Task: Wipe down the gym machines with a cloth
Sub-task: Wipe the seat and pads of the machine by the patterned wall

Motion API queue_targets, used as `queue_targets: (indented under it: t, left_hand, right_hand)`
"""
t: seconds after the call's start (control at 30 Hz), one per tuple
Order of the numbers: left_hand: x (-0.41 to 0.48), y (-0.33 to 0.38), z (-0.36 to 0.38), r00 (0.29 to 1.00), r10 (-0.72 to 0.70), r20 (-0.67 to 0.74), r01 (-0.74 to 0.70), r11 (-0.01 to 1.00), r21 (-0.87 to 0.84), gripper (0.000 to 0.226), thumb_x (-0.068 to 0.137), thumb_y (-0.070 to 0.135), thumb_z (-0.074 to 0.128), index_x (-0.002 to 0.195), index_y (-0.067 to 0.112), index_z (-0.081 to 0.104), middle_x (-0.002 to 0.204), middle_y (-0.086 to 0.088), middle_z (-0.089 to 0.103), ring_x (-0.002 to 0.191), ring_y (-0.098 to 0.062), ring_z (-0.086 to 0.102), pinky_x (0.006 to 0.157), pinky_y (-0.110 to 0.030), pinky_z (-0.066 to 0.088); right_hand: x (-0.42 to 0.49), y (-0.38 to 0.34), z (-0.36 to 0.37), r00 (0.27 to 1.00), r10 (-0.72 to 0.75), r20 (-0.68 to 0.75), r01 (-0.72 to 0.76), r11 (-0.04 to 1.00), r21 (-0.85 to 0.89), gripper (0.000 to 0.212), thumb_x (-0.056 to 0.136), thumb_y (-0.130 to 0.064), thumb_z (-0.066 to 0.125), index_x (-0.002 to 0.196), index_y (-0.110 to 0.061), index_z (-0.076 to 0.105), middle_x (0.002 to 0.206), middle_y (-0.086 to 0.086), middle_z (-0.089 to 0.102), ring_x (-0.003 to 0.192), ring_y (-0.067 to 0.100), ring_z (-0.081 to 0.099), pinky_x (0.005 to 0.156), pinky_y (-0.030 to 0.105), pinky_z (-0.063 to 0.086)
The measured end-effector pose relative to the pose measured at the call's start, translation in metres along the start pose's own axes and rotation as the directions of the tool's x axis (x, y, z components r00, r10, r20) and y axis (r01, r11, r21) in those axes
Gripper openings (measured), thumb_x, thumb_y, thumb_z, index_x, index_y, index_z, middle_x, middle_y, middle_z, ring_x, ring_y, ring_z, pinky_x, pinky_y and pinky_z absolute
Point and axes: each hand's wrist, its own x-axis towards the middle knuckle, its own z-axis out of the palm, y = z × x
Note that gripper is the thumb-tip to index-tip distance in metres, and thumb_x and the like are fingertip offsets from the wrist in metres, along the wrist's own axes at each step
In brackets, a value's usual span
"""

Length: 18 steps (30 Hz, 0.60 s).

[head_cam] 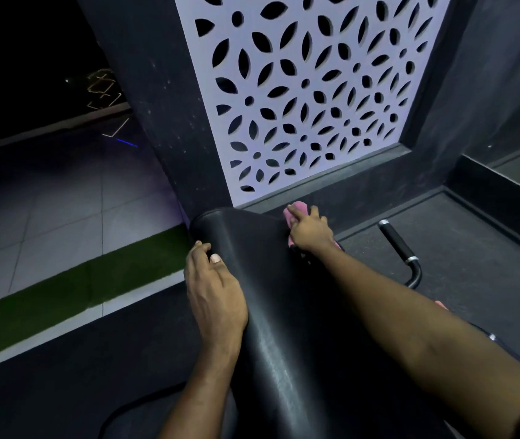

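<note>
Dark gym corner seen from above. A black pillar (163,122) and a white lattice panel (315,90) with petal-shaped cut-outs stand close behind the machine. Pale floor tiles (62,201) and a strip of green turf (78,280) lie to the left, and black rubber flooring (474,248) lies to the right.

A long black padded bench (271,296) runs away from the viewer, and its far end almost meets the ledge under the panel. The left hand (214,286) holds the pad's left edge, fingers curled over the side and thumb on top. The right hand (311,231) is well apart from it, at the far right corner. It presses a pink cloth (299,206) against the pad's edge with spread fingers. Pink fabric shows beyond the fingertips and under the palm.

Right of the bench, a bent bar with a black grip handle (399,245) and chrome collars rises near the right forearm.
</note>
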Motion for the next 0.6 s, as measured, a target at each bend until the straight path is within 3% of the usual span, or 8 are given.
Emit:
queue_targets:
  t: [0.33,0.5,0.6]
  left_hand:
    - [-0.001,-0.001,0.0,1.0,-0.016,0.012,0.016,1.0,0.002,0.033,0.105,0.014,0.039,0.134,0.01,0.054,0.145,-0.004,0.051,0.136,-0.021,0.045,0.112,-0.045,0.04]
    - [-0.001,-0.003,0.003,1.0,-0.001,-0.009,0.0,1.0,-0.015,0.031,0.104,0.009,0.039,0.13,0.007,0.056,0.145,-0.006,0.051,0.138,-0.021,0.044,0.114,-0.042,0.038]
    - [-0.001,-0.003,0.003,1.0,0.009,-0.026,-0.01,0.999,-0.032,0.031,0.104,0.006,0.038,0.128,0.004,0.058,0.142,-0.007,0.054,0.137,-0.021,0.045,0.115,-0.039,0.036]
  right_hand:
    - [-0.063,0.057,0.009,0.978,0.21,-0.011,-0.21,0.978,0.013,0.045,0.104,-0.042,0.036,0.148,-0.047,0.043,0.152,0.013,0.036,0.131,0.045,0.048,0.109,0.051,0.043]
    - [-0.014,-0.004,-0.002,0.989,0.139,-0.059,-0.137,0.99,0.032,0.038,0.103,-0.034,0.044,0.136,-0.02,0.056,0.139,0.014,0.048,0.118,0.039,0.057,0.093,0.046,0.049]
    - [-0.016,-0.05,-0.01,0.995,-0.027,-0.094,0.03,0.999,0.033,0.037,0.101,-0.027,0.049,0.137,-0.023,0.058,0.138,0.01,0.047,0.12,0.037,0.055,0.097,0.047,0.047]
